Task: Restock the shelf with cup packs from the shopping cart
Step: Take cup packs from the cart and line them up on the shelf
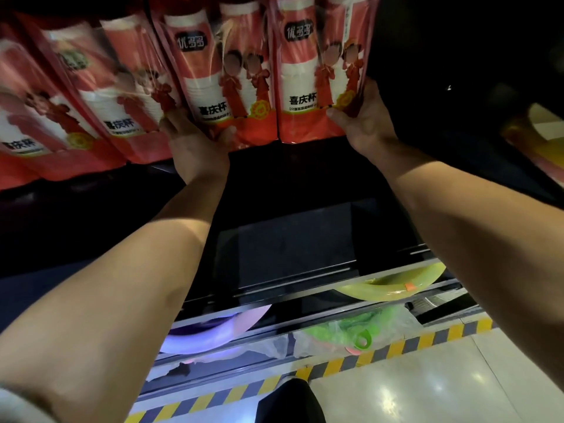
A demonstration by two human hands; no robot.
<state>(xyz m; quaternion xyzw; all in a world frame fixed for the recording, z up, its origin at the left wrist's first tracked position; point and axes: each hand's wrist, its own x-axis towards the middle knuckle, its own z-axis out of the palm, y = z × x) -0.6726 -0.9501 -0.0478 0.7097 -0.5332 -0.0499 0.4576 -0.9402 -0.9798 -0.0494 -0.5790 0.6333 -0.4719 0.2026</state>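
Both hands (195, 145) (364, 117) flank two cup packs (268, 80) — gripping their lower edges.

Cup packs (308, 74) stand side by side on the upper shelf (259, 148). Lower shelves (305, 288) beneath hold basins (393, 285). Striped floor tape (396, 346) runs before them.

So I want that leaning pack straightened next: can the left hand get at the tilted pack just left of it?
Probably yes. The left hand already rests at the base of the neighbouring pack, and the tilted pack stands right beside it with nothing in front.
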